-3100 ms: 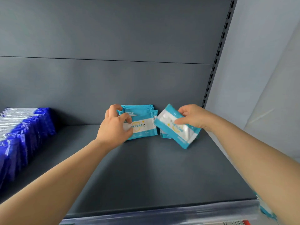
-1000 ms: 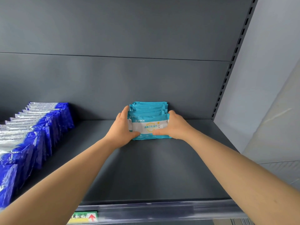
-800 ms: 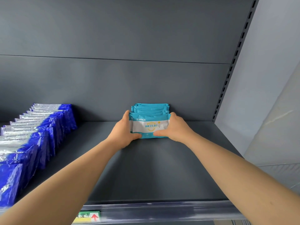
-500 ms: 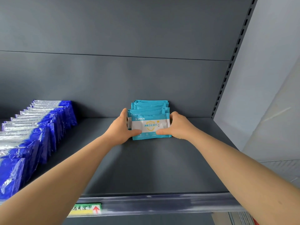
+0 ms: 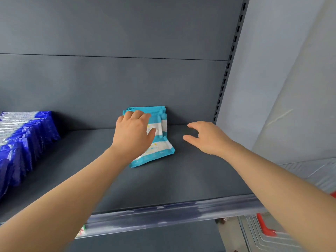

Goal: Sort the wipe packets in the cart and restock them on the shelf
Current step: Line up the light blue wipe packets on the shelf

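A person's left grip (image 5: pixel 133 135) curls over the top of a teal stack (image 5: pixel 161 122) of wipe packets standing against the back wall of a grey shelf (image 5: pixel 181 179), fingers hooked over the upper edges and thumb laid on the front face. The front packet (image 5: pixel 154 153) leans out from the stack, its foot slid toward the camera and its long axis running across the shelf on a slant, left corner nearest the viewer. It lies below and just right of the left grip, which partly covers it. The right grip (image 5: pixel 205 137) hovers apart to the right, spread and holding nothing, and looks better placed to push the stray packet upright. A row of blue packets (image 5: pixel 27 139) stands well away on the left. The teal packets carry a white band with yellow and blue print, too blurred to read, and the silver strips on the blue ones are no clearer. A tag (image 5: pixel 82 231) in the price rail (image 5: pixel 163 213) is illegible. A corner of the cart (image 5: pixel 263 231) shows at lower right.
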The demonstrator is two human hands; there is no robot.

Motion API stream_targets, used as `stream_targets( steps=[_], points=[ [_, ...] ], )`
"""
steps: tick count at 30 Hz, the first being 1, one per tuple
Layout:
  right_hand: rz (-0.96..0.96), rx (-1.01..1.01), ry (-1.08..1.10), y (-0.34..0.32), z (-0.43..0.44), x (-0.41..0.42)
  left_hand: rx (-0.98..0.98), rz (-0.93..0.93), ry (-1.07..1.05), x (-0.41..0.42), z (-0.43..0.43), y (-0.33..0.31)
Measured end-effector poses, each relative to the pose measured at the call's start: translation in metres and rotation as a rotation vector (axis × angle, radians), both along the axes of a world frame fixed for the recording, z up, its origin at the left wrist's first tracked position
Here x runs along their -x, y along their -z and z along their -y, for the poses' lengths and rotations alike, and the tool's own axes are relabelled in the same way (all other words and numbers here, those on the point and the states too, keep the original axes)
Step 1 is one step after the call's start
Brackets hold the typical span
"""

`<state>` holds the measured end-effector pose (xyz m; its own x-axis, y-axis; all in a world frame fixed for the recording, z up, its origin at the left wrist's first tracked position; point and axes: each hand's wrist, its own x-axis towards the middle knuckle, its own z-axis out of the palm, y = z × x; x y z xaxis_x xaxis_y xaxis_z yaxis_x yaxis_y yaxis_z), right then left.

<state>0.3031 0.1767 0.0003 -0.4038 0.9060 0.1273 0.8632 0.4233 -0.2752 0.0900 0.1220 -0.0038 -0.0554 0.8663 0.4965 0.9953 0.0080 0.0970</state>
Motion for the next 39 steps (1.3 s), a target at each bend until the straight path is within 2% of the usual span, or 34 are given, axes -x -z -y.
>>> stream_targets(
  steps=[3,10,19,25,33,39],
  points=[
    [0.077,-0.054,0.006,-0.001,0.008,-0.042,0.044,-0.011,0.086,-0.046,-0.004,-0.002],
    [0.096,-0.129,0.084,0.011,0.013,-0.188,0.134,-0.079,0.264,-0.200,-0.020,0.009],
    [0.119,-0.068,0.218,0.036,0.005,-0.417,0.186,-0.028,0.474,-0.439,-0.043,0.042],
    [0.164,0.089,0.334,0.091,-0.021,-0.530,0.377,-0.050,0.533,-0.543,-0.089,0.110],
    [0.187,0.317,0.427,0.207,-0.111,-0.630,0.680,-0.066,0.495,-0.624,-0.201,0.232],
    [0.178,0.455,0.481,0.303,-0.192,-0.686,0.879,0.092,0.387,-0.673,-0.287,0.329]
  ],
)
